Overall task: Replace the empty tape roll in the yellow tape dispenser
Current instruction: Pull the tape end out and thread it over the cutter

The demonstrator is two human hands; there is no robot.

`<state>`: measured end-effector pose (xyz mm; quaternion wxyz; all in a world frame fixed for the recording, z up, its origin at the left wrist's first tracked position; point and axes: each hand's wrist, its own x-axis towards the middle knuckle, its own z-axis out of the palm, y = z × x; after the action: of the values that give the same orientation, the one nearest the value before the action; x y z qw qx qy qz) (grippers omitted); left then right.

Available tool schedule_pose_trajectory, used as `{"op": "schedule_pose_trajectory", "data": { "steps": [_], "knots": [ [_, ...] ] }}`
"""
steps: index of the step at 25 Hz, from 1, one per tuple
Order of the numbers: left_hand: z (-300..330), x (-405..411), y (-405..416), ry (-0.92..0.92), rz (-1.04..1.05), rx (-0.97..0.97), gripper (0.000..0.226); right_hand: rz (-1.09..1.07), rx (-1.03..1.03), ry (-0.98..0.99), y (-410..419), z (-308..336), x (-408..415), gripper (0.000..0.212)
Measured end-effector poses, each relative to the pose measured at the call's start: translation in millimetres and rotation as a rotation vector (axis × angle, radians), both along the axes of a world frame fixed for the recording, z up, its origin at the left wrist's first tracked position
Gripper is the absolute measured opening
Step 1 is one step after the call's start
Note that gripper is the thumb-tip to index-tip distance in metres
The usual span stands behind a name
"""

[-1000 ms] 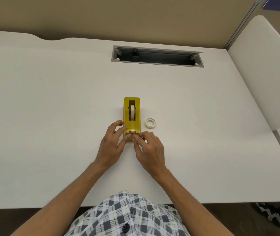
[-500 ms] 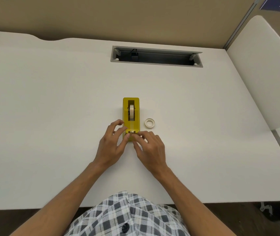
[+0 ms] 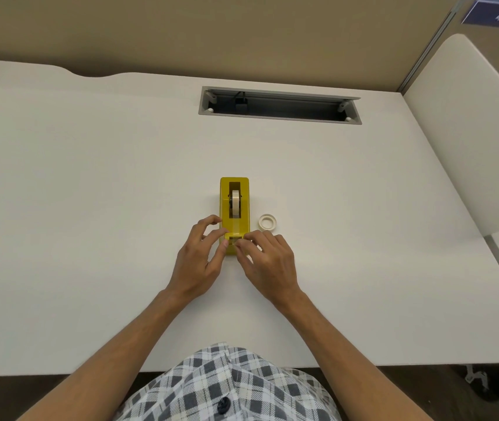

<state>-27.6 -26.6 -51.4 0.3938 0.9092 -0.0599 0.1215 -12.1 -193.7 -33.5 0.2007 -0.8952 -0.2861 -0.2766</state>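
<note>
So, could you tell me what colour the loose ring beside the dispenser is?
Cream-white; the empty tape core shows best in the head view.

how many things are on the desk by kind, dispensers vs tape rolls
yellow tape dispenser: 1
tape roll mounted in the dispenser: 1
empty tape roll lying beside the dispenser: 1
total: 3

The near end of the yellow tape dispenser (image 3: 234, 208) is covered by the fingertips of the left hand (image 3: 200, 262) and right hand (image 3: 268, 262), so neither grip on the tape end there can be made out. Both forearms and the tabletop (image 3: 90, 208) run off the picture's edges.
</note>
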Motion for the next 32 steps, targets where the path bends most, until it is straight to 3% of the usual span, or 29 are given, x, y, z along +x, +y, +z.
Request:
{"op": "schedule_pose_trajectory", "data": {
  "steps": [7,11,17,25,32],
  "knots": [
    [19.9,32.6,2.1,-0.062,0.071,0.02,0.037,-0.007,0.121,0.058,2.9,7.4,-0.6,0.012],
    [32.3,60.5,6.6,0.033,-0.027,0.146,0.056,0.003,0.23,0.146,6.0,19.6,3.0,0.009],
    [35.1,71.1,5.5,0.021,-0.111,0.175,0.049,0.009,0.417,0.292,10.6,35.8,1.0,0.012],
    [35.3,71.8,6.1,0.04,-0.106,0.157,0.048,-0.118,0.334,0.31,8.3,34.1,11.7,0.022],
    [35.3,75.6,8.3,0.063,-0.117,0.14,0.047,-0.257,0.202,0.512,10.2,35.5,35.5,0.052]
  ]
}}
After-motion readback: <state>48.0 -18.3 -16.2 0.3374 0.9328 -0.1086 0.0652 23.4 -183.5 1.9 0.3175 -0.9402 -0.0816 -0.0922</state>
